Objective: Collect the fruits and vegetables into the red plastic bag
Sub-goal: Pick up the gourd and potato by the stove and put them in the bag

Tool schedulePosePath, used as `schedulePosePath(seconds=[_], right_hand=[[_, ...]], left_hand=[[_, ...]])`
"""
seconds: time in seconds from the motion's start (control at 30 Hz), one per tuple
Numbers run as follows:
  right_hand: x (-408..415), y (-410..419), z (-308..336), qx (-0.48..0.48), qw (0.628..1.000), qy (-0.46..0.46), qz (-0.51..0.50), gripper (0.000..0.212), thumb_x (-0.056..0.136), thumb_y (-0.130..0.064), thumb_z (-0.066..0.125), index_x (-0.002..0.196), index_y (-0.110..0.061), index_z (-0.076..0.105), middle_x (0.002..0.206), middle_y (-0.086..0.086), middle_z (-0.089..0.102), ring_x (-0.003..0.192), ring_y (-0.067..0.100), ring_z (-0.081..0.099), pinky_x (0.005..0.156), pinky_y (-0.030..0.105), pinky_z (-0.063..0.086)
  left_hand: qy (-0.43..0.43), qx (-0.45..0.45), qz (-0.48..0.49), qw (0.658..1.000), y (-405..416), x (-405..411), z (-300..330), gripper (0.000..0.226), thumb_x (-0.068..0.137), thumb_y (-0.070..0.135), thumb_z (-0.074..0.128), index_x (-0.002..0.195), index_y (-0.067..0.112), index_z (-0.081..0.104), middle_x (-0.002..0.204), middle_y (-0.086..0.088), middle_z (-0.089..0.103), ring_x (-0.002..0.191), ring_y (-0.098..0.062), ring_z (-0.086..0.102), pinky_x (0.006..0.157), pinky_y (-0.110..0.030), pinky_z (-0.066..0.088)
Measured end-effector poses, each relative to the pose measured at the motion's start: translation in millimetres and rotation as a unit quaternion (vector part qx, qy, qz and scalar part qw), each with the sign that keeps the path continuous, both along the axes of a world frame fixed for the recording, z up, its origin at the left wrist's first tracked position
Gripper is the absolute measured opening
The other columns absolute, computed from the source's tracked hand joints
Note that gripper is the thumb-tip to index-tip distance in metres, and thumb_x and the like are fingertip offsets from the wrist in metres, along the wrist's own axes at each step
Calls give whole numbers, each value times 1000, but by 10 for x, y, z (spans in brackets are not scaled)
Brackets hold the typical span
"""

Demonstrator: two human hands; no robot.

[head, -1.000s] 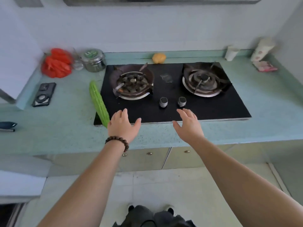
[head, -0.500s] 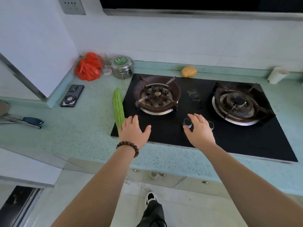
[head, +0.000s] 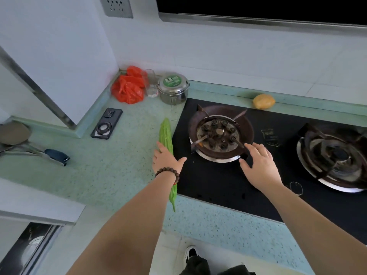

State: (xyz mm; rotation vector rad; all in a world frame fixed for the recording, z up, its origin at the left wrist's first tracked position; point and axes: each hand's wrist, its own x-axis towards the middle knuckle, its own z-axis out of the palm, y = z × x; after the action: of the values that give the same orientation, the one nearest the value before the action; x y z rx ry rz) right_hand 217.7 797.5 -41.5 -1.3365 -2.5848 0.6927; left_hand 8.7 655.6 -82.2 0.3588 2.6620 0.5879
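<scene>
- Left hand is out over the middle of the gourd, palm down, fingers together and fairly flat, thumb splayed right over the hob edge. Whether the fingers actually touch the gourd, I cannot tell; nothing is gripped.
- A bead bracelet sits on that wrist.
- The gourd, long, green and bumpy, lies on the counter just beside the left edge of the black hob, its thin tail poking out below the wrist toward the counter's front.
- Right hand hovers over the hob just in front of the left burner, fingers spread wide, empty, the fingertips at the burner's near right rim.
- The red bag sits crumpled in the far left corner against the wall, well apart from both hands.
- Right beside the bag stands a clear glass, then a steel tin with a green label on its lid.
- A yellow-orange fruit rests on the ledge behind the hob, between the two burners.
- The right burner is at the frame's right edge.
- A dark phone lies flat on the counter, left of the gourd's tip.
- Far left, a pan with a dark handle lies on the counter.
</scene>
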Motion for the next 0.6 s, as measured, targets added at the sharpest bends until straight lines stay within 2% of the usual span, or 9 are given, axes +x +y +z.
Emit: schedulePosePath(seconds=[0.1, 0.2, 0.3, 0.37, 0.43, 0.6], right_hand=[[-18, 108, -28, 0, 1000, -9, 2, 57, 92, -34, 52, 144, -22, 32, 154, 3, 28, 145, 22, 12, 117, 43, 22], [-28, 253, -35, -4, 1000, -1, -4, 56, 92, -33, 53, 144, -23, 32, 154, 3, 27, 146, 22, 11, 117, 44, 21], [-62, 478, -23, -1, 1000, 9, -5, 56, 92, -33, 53, 144, -24, 32, 155, 3, 26, 146, 22, 10, 118, 45, 20], [-94, 703, -13, 14, 1000, 4, 3, 57, 92, -34, 52, 144, -24, 31, 155, 3, 25, 146, 22, 9, 118, 46, 20], [-134, 975, -11, 35, 999, -6, 11, 57, 92, -35, 51, 144, -24, 30, 156, 3, 23, 146, 22, 10, 118, 45, 19], [-332, 1851, -61, 51, 998, -43, 7, 60, 92, -38, 50, 145, -26, 25, 157, 7, 18, 145, 28, 13, 116, 49, 22]], left_hand=[[19, -11, 4, 1000, 97, -48, -50, 99, 83, 30, 68, 149, 7, -1, 148, -19, 32, 134, -33, 37, 105, -45, 40], [45, 10, 13, 999, 189, -95, -19, 85, 85, 18, 63, 149, 8, 7, 143, -20, 38, 127, -33, 44, 98, -45, 48], [65, 34, 5, 997, 314, -144, 86, 82, 86, 20, 62, 148, 9, 10, 139, -19, 41, 120, -34, 50, 91, -45, 51], [70, 42, -7, 997, 426, -170, 200, 80, 86, 22, 61, 148, 13, 11, 136, -18, 43, 111, -34, 55, 81, -43, 53], [71, 52, -22, 996, 545, -174, 329, 77, 87, 24, 60, 148, 16, 14, 132, -17, 44, 103, -34, 58, 71, -39, 49], [90, 86, -76, 989, 979, -124, 540, 66, 83, 24, 64, 138, 16, 29, 123, -15, 50, 99, -33, 58, 73, -40, 48]])
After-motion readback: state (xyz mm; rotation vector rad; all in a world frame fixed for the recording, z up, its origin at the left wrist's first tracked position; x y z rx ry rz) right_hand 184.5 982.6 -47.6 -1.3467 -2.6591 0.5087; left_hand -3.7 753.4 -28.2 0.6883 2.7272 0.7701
